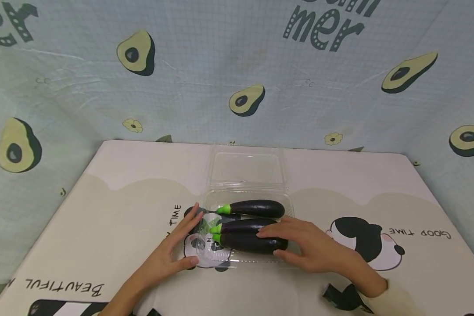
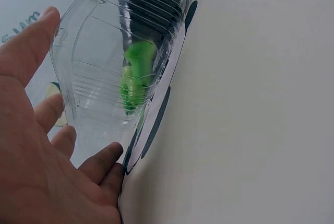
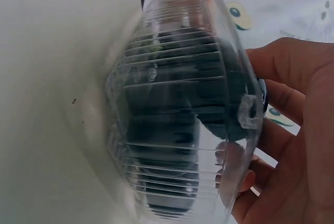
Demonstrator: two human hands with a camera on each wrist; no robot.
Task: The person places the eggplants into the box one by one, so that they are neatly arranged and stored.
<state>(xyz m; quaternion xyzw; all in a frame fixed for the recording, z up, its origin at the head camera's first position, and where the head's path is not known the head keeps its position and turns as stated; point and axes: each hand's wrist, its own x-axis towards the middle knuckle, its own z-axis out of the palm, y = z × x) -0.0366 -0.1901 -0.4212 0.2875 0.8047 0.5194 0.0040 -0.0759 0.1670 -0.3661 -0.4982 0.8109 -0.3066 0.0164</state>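
Note:
A clear plastic clamshell container [image 1: 256,260] lies on the table with its lid [image 1: 249,166] folded back. Three dark eggplants with green stems lie side by side in its base: a rear eggplant [image 1: 256,208], a middle eggplant [image 1: 237,226] and a front eggplant [image 1: 245,243]. My left hand [image 1: 170,252] is at the container's left end, fingers spread, thumb toward the front. Over the right end reaches my right hand [image 1: 308,245], its fingers resting on the middle and front eggplants. In the left wrist view, a green stem [image 2: 140,62] shows through the ribbed plastic wall.
A printed mat [image 1: 102,228] with cartoon panda and dog drawings covers the table. Avocado-patterned sheeting [image 1: 189,105] rises behind and at both sides. A black strap-like item [image 1: 345,297] lies by the right wrist.

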